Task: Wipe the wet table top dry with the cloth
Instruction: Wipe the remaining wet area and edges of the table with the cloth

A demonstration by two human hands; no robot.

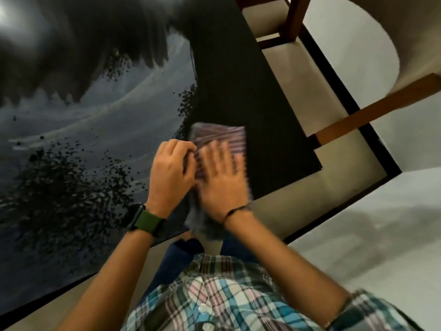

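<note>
A striped purple and white cloth (224,137) lies folded on the dark glossy table top (250,96), near the table's right front corner. My left hand (170,174), with a green-strapped watch on the wrist, pinches the cloth's left edge with curled fingers. My right hand (223,180) lies flat on the cloth with fingers spread and is blurred by motion. Part of the cloth hangs over the near table edge under my right wrist. Water droplets and wet streaks (78,168) cover the table to the left of my hands.
A wooden chair (286,22) stands past the table's far right side. A wooden bar (377,111) juts in from the right. Light floor (381,223) lies to the right and below. My checked shirt (226,297) fills the bottom.
</note>
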